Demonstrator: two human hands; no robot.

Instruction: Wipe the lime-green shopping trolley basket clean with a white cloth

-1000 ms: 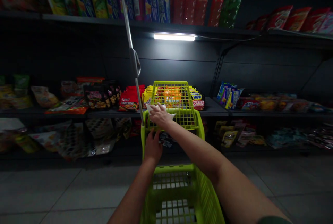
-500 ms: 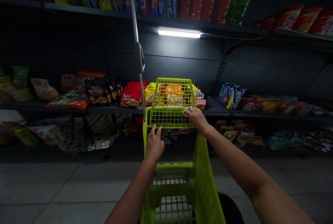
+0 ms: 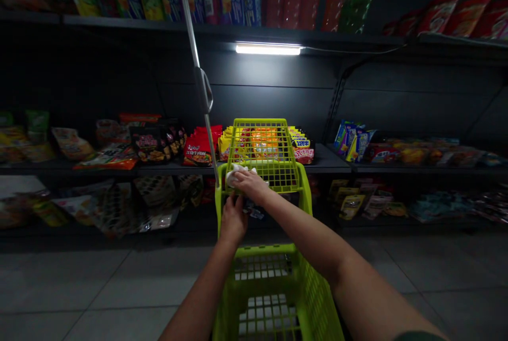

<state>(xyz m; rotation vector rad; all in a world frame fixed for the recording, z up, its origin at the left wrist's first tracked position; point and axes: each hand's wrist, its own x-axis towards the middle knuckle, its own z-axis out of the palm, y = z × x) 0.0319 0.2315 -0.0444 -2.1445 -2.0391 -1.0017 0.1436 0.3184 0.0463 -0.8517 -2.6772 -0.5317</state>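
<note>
My right hand [image 3: 248, 185] is palm-down, fingers closed on a white wipe [image 3: 237, 174], flat against the mesh of the lime shopping cart [image 3: 273, 145] at 12 o'clock; left hand [image 3: 234, 220] half-curled below, grip unclear.

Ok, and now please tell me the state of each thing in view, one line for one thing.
Right hand: palm down, pressing on the cloth.
White cloth: crumpled, on the cart's upper mesh.
Left hand: fingers pointing forward, beside the cart's rim.
Green shopping cart: upright.
Shelf light: switched on.
Snack bags: lying on the shelf.
</note>
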